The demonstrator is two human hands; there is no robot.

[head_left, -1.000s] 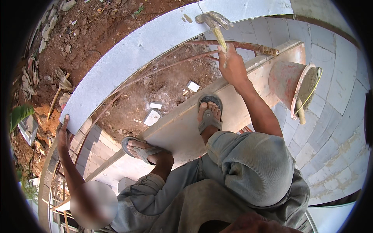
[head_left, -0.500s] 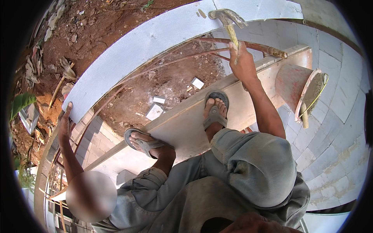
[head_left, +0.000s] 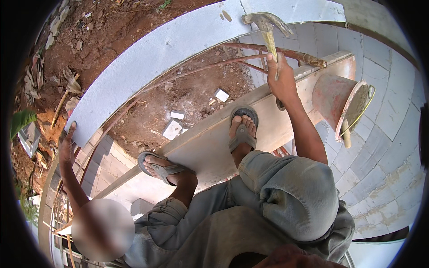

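My right hand (head_left: 282,81) is closed around the handle of a claw hammer (head_left: 269,32). The hammer head is over the inner edge of a white block course (head_left: 147,58), near a joint between two blocks; whether it touches cannot be made out. At the near left end of this course, my left hand (head_left: 67,145) grips the block, its thumb on the upper face and the other fingers largely hidden. Both my feet, in grey sandals (head_left: 244,134), stand on a plank (head_left: 210,154).
A mortar-stained bucket (head_left: 333,98) with a handled tool lies tilted on the plank's right. Reddish poles (head_left: 295,54) run beneath the course. White block scraps (head_left: 172,129) lie on the earth below. A grey block wall (head_left: 380,129) curves along the right.
The hammer has shifted slightly to the right along the course, with its handle more upright. My left hand keeps its hold on the block's end. The whole view has moved a little.
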